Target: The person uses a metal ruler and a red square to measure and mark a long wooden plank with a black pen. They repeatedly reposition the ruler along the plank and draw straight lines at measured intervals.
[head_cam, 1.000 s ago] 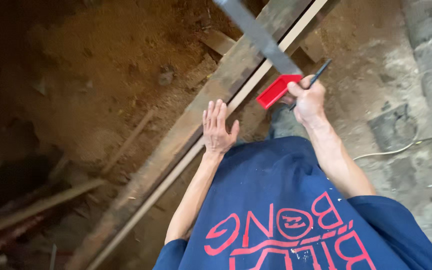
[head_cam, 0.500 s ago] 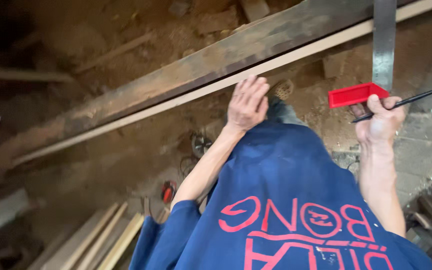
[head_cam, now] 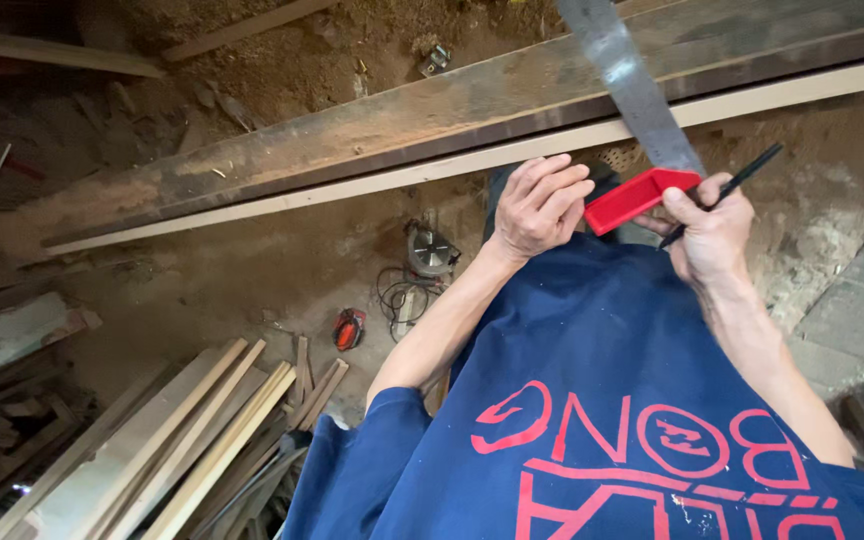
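Try square, red plastic stock with grey steel blade (head_cam: 640, 195): held in the air at right of scene, just near side of the long beams; blade slants up and left, crossing over both beams. Right hand (head_cam: 707, 235) grips the stock's right end, fingers curled around it, thin black pencil (head_cam: 720, 193) pinched in the same hand, tip pointing far-right. Left hand (head_cam: 540, 207) just left of the stock, fingers loosely bent and together, fingertips close to its left end; contact cannot be told. Pale narrow wooden batten (head_cam: 432, 170) lies along the near edge of a dark weathered timber beam (head_cam: 372, 135). On the dirt floor below: circular saw (head_cam: 430, 250), red tape measure (head_cam: 348, 328), stack of pale planks (head_cam: 182, 440) near-left
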